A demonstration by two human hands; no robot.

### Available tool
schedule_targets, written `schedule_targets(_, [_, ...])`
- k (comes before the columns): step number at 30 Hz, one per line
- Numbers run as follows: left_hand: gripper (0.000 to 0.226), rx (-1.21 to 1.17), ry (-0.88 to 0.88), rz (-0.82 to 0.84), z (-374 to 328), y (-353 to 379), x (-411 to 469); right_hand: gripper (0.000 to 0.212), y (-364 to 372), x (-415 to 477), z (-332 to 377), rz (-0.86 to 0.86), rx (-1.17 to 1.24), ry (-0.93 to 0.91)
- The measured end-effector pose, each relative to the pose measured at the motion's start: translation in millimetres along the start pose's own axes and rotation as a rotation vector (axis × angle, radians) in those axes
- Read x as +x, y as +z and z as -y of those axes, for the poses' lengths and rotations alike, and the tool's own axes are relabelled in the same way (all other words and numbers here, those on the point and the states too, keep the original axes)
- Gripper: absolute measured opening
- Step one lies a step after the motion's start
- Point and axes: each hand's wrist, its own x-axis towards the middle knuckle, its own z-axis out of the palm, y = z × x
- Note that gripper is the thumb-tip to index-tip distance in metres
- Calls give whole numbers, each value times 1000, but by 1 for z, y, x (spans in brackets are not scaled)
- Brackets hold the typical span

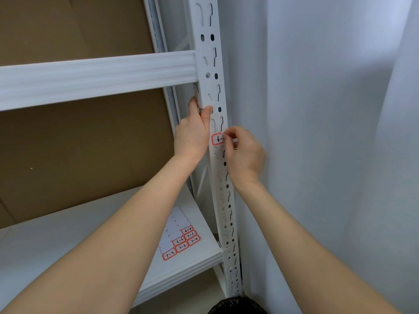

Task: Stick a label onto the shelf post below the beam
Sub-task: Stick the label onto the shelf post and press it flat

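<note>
Label [217,139], red-bordered rectangle, pinched by right hand [243,155] against slotted post [209,64].

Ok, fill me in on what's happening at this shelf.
A person is sticking a red-bordered label onto the white post, below the beam. The right hand pinches the label's right edge against the post, covering part of its writing. The left hand grips the post just above it. A label sheet with a few labels left lies on the shelf below.
</note>
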Motion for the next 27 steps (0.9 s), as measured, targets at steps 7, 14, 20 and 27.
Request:
schedule_targets(7, [49,5,0,-2,1,1,1,13,5,-9,-5,-91,113,-38])
schedule_targets(14, [49,5,-5,-9,1,1,1,12,9,-11,-7,-115,120,-59])
schedule_targets(20, [49,10,-13,-1,0,1,0,6,8,-9,-7,-67,78,-60])
schedule_targets(27, [50,5,-5,8,0,-1,0,19,1,-11,-7,-20,174,8])
